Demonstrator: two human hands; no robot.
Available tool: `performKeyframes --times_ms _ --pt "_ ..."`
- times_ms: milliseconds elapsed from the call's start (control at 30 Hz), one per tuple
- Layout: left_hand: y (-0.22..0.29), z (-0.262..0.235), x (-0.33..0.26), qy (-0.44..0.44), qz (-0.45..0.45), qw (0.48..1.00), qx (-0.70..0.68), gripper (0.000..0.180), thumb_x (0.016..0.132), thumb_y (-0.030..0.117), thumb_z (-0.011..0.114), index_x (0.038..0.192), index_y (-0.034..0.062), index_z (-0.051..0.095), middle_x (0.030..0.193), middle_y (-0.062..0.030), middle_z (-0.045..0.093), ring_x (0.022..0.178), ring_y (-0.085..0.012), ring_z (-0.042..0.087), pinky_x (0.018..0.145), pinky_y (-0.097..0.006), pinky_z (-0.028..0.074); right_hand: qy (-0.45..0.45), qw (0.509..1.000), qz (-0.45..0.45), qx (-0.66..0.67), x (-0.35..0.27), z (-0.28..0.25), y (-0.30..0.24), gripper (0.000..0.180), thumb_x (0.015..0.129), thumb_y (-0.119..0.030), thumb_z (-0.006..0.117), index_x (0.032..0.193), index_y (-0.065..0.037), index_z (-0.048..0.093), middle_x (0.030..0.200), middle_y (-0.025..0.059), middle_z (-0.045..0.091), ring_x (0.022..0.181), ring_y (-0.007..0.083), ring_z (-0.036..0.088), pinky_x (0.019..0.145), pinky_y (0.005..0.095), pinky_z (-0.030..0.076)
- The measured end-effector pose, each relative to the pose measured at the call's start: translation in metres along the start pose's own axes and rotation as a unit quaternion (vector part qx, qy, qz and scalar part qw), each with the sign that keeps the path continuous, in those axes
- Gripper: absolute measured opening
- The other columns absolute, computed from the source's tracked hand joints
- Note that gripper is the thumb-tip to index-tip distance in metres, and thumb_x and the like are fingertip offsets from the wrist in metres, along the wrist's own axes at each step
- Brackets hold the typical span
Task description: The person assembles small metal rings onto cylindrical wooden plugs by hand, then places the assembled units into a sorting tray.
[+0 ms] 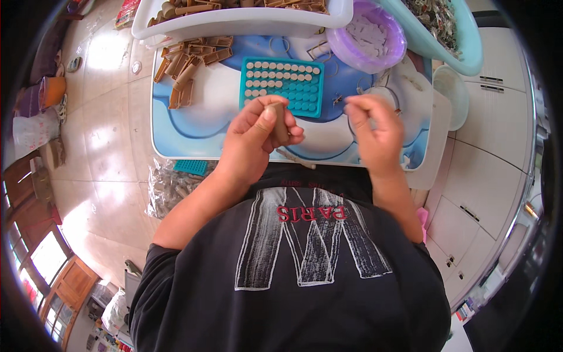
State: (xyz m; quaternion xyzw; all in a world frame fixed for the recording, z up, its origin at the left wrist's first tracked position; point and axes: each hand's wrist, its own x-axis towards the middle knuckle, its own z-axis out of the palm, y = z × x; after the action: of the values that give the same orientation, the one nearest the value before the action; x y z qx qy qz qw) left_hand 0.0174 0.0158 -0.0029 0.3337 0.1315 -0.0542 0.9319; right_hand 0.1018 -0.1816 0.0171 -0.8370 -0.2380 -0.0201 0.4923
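My left hand (249, 135) is closed round a brown plastic piece (280, 124), narrow and long, held nearly upright above the near edge of the table. To its right, my right hand (376, 132) is raised with curled fingers, thumb and index tip close together. It is slightly blurred, and anything in the pinch is too small to make out. Just beyond both hands lies a teal tray (241, 82) with rows of round cavities, many filled with beige discs (282, 67). Small dark metal bits (337, 100) lie between the tray and my right hand.
Similar brown pieces (186, 67) are heaped at the table's far left. Behind stands a white bin (246, 19) of more pieces. A purple-lined bowl (338, 50) holds white scraps, beside a pale blue tub (469, 41). A clear plastic bag (161, 190) sits on the floor to the left.
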Motion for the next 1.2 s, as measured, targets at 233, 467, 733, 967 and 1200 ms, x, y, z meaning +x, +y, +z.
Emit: performKeyframes --times_ms 233,467,733,967,1200 --pt "0.004 0.014 0.002 0.040 -0.103 0.991 0.070 0.037 0.094 0.024 0.051 0.125 0.0041 0.048 0.100 -0.0094 0.059 0.084 -0.0160 0.061 0.074 -0.029 0.052 0.012 0.965 -0.129 -0.230 0.083 -0.040 0.004 0.008 0.080 -0.006 0.063 0.087 -0.002 0.064 0.078 0.0078 0.060 0.073 0.0198 0.061 0.063 0.0302 0.047" --pt "0.005 0.016 0.005 0.052 -0.127 0.989 0.063 0.040 0.092 0.022 0.055 0.125 0.0011 0.048 0.098 -0.0103 0.061 0.083 -0.0169 0.061 0.073 -0.030 0.053 -0.150 0.904 -0.088 -0.391 0.135 -0.024 0.027 0.018 0.080 -0.018 0.060 0.094 -0.008 0.065 0.087 0.0116 0.063 0.077 0.0315 0.060 0.069 0.0369 0.046" --pt "0.007 0.008 0.006 0.030 -0.134 0.991 0.011 0.041 0.096 0.025 0.045 0.128 -0.0008 0.044 0.100 -0.0105 0.060 0.085 -0.0174 0.061 0.074 -0.029 0.052 -0.065 0.972 0.074 -0.215 0.131 -0.032 0.018 0.016 0.083 -0.016 0.061 0.094 -0.004 0.063 0.077 0.0055 0.064 0.070 0.0167 0.062 0.062 0.0295 0.047" --pt "0.002 0.006 0.008 0.007 -0.160 0.985 -0.057 0.037 0.095 0.023 0.049 0.122 -0.0017 0.048 0.100 -0.0094 0.059 0.088 -0.0177 0.061 0.078 -0.030 0.053 -0.003 0.980 0.136 0.143 0.108 -0.042 0.023 0.013 0.086 -0.012 0.061 0.094 -0.001 0.062 0.084 0.0032 0.064 0.071 0.0088 0.060 0.060 0.0197 0.044" --pt "0.000 0.007 0.009 -0.005 -0.164 0.985 -0.059 0.039 0.095 0.023 0.048 0.124 -0.0021 0.045 0.099 -0.0094 0.059 0.089 -0.0179 0.061 0.080 -0.030 0.053 0.040 0.986 0.113 0.114 0.100 -0.044 0.014 0.014 0.086 -0.011 0.061 0.095 0.000 0.061 0.086 0.0054 0.064 0.069 0.0106 0.061 0.058 0.0202 0.046"
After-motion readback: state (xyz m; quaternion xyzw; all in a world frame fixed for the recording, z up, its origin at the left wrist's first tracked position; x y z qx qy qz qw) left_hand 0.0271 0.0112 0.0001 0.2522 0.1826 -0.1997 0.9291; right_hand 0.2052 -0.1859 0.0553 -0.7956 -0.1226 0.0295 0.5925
